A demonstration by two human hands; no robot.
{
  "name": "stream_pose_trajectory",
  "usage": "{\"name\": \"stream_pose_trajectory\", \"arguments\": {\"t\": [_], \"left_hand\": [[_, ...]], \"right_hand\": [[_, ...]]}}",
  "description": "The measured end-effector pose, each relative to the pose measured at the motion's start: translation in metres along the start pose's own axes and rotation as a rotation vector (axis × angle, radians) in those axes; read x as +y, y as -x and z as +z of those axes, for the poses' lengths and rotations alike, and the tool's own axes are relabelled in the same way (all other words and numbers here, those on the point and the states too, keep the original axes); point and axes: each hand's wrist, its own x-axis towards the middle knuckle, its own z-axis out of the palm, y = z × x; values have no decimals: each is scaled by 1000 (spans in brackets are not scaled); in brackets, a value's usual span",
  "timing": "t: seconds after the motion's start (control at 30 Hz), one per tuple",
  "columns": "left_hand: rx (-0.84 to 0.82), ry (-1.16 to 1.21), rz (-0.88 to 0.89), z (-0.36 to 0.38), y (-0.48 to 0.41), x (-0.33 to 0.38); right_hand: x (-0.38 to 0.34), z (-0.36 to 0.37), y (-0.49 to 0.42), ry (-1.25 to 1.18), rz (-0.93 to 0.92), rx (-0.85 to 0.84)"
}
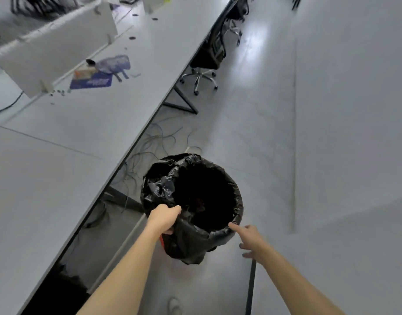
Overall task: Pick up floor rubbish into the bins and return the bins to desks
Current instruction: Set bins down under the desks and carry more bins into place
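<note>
Left hand (164, 220) curled tight, right hand (251, 239) splayed.

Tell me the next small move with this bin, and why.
Probably close the right hand on the bin rim: only the left hand grips it, the right is open with its forefinger at its edge, and two grips would steady moving it under the desk.

A white divider panel (59, 53) stands upright, with a blue printed mat (91, 82) and a crumpled bluish plastic bag (113, 63) lying just beside it. Farther off stands a black office chair (206, 57) on a chrome star base. Thin cables (154, 142) sprawl in a tangle across the pale grey floor (331, 133), and a narrow black strip (251, 287) lies along it nearer the camera.
</note>
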Motion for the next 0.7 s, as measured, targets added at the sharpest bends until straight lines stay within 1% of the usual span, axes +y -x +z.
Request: {"name": "stream_pose_trajectory", "arguments": {"t": [0.07, 0.17, 0.33, 0.43, 0.5, 0.57, 0.63, 0.67, 0.7], "left_hand": [[17, 65, 85, -9, 8, 37], [46, 33, 202, -12, 18, 82], [-9, 112, 272, -15, -3, 133], [-9, 59, 280, -17, -33, 158], [-35, -25, 294, -14, -55, 177], [-62, -157, 293, -13, -81, 205], [-92, -241, 277, -11, -104, 234], [-81, -257, 274, -9, -126, 261], [-61, -287, 283, -11, -134, 273]], "right_hand": [[-24, -20, 16, -133, -74, -26], [-61, -43, 36, -272, -203, 14], [-110, -58, 21, -416, -361, 92], [-136, -65, -7, -460, -383, 138], [-154, -75, -31, -450, -373, 174], [-180, -92, -64, -424, -336, 196], [-205, -111, -96, -395, -318, 182], [-230, -128, -120, -371, -318, 165], [-241, -137, -130, -343, -312, 174]]}}
